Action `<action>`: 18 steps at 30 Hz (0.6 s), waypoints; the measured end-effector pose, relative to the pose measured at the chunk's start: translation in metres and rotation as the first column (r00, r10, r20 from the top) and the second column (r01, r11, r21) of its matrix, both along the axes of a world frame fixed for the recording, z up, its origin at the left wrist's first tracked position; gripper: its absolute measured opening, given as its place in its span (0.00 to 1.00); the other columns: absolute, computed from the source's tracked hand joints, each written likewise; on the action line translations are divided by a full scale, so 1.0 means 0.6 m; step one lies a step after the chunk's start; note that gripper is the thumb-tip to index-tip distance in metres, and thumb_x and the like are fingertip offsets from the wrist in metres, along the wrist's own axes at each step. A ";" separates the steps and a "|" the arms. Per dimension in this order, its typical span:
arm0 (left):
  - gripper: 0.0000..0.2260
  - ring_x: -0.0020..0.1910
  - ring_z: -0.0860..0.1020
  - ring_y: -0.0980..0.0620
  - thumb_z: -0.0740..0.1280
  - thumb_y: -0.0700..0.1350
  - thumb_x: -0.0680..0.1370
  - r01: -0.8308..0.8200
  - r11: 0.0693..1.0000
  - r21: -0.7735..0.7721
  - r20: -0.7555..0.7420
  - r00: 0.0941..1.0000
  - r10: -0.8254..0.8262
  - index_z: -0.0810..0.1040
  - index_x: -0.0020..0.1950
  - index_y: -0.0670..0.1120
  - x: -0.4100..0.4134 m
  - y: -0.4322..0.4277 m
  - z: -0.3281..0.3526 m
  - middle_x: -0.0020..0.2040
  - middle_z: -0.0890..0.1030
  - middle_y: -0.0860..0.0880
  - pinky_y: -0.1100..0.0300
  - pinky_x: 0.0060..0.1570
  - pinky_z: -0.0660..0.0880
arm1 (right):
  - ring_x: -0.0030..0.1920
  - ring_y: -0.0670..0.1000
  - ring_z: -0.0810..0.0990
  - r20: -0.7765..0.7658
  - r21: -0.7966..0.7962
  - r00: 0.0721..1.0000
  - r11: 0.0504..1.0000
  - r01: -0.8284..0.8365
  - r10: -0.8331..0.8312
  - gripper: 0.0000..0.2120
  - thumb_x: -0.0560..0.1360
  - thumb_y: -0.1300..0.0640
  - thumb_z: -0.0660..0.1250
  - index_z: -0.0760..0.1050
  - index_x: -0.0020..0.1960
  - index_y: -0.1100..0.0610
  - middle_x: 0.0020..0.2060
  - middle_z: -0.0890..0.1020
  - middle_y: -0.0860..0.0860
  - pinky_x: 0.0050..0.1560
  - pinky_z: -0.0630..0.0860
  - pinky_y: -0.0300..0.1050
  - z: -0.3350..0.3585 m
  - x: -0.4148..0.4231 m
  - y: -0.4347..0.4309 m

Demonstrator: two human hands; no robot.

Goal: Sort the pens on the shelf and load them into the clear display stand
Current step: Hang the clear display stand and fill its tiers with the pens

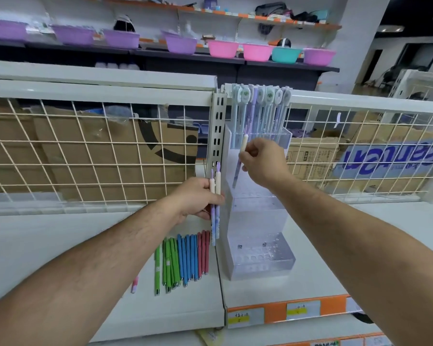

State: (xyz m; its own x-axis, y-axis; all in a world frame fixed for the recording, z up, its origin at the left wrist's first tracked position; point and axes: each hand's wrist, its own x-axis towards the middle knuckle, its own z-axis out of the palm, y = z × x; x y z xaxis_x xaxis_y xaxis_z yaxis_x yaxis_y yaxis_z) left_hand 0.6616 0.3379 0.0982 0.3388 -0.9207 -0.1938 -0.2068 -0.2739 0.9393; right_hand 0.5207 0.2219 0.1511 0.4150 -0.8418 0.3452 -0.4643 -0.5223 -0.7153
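Of the person only the two arms are visible. The left forearm (98,258) comes in from the lower left of the frame and the right forearm (360,233) from the lower right. Both are bare along the whole visible length, with fine short hair on the upper side. The left hand (198,198), near the middle of the frame, and the right hand (263,161), slightly higher, are bare as well

On the white shelf (60,245) we find green pens (169,263), blue pens (188,258) and red pens (203,253) side by side, a pink pen (134,284) left of them nearer the front edge, and the clear display stand (258,245) just right.
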 end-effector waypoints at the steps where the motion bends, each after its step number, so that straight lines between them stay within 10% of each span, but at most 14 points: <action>1: 0.06 0.45 0.86 0.45 0.72 0.37 0.76 0.002 1.000 0.001 0.001 1.000 -0.002 0.81 0.51 0.44 0.002 0.001 0.000 0.45 0.86 0.43 0.51 0.45 0.84 | 0.42 0.53 0.85 -0.020 0.003 1.000 1.000 -0.004 0.004 0.07 0.79 0.58 0.67 0.77 0.42 0.53 0.38 0.84 0.52 0.45 0.83 0.52 -0.002 0.001 0.000; 18: 0.07 0.41 0.85 0.50 0.72 0.37 0.77 0.035 0.999 0.007 -0.007 0.999 -0.035 0.81 0.53 0.44 0.018 0.009 -0.002 0.46 0.85 0.44 0.58 0.39 0.82 | 0.42 0.53 0.85 -0.235 -0.013 0.972 1.000 -0.012 0.009 0.08 0.80 0.58 0.65 0.78 0.43 0.55 0.43 0.85 0.53 0.41 0.83 0.51 -0.014 0.011 -0.001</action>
State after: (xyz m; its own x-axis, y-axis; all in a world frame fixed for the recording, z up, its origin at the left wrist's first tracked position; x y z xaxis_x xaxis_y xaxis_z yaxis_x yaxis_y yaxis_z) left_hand 0.6722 0.3430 0.0972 0.3054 -0.9304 -0.2028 -0.2101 -0.2735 0.9386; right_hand 0.5275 0.2215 0.1425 0.4949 -0.8325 0.2492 -0.6129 -0.5377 -0.5790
